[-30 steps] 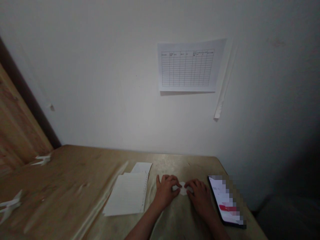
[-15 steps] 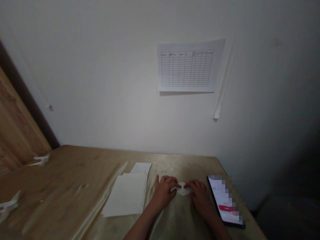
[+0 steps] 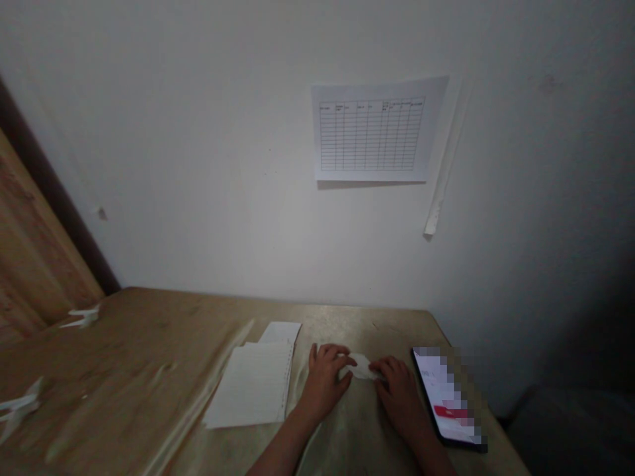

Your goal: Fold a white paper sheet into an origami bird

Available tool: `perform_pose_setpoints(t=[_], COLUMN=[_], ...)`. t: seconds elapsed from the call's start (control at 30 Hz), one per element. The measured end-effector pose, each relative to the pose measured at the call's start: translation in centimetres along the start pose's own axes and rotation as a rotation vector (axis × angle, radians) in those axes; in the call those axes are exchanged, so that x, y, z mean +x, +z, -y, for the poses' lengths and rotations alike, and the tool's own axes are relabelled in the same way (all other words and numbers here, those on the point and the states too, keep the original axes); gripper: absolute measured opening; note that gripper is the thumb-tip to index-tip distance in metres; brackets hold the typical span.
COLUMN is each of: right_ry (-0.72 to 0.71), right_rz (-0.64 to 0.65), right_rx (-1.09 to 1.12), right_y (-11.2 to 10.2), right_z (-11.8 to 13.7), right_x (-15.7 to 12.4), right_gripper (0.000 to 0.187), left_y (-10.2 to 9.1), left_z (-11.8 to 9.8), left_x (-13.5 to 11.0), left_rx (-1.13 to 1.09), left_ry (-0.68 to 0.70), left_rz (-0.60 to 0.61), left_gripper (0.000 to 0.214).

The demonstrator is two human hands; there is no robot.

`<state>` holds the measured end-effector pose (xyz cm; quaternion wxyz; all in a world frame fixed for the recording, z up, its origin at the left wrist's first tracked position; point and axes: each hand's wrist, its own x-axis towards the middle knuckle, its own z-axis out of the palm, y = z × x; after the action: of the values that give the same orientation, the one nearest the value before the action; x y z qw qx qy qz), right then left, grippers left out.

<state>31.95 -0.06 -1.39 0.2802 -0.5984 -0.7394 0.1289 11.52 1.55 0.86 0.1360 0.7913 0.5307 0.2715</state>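
Observation:
A small white piece of folded paper (image 3: pixel 362 366) lies on the table between my two hands. My left hand (image 3: pixel 328 374) grips its left end, the index finger resting on top and the thumb at the near edge. The other end is under the bent fingers of my right hand (image 3: pixel 395 377), whose thumb is mostly hidden. How the paper's ends are folded is covered by my fingers. Left of my left hand is a stack of lined loose-leaf paper (image 3: pixel 252 385) with a punched edge.
A phone (image 3: pixel 446 400) with a lit, partly pixelated screen lies right of my right hand. Folded white paper shapes (image 3: pixel 85 316) sit at the table's (image 3: pixel 149 344) left side. A printed grid sheet (image 3: pixel 372 135) hangs on the wall behind, beside a wooden panel (image 3: pixel 34 251) at far left.
My fingers have shifted slightly on the folded paper, and my right hand has moved a little to the right. The paper's visible outline now looks flatter along its near edge.

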Motion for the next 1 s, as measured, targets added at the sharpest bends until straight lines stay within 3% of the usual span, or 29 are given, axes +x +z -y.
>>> perform_pose_setpoints(t=[0.4,0.83,1.0], right_ry=[0.046,-0.066,-0.087], right_rz=[-0.055,-0.060,-0.057], right_rx=[-0.107,-0.013,-0.060], right_y=[0.12,0.32,0.53], right_z=[0.24,-0.31,-0.20], right_x=[-0.17,-0.28,-0.38], right_gripper=[0.033,0.019,0.036], left_y=[0.41,0.71,0.81], left_z=[0.28,0.22,0.40], left_x=[-0.30,-0.37,-0.37], left_rx=[0.007,0.068,0.050], left_ry=[-0.014,-0.048,-0.015], left_rz=[0.018,0.003,0.028], left_gripper=[0.025,0.032,0.041])
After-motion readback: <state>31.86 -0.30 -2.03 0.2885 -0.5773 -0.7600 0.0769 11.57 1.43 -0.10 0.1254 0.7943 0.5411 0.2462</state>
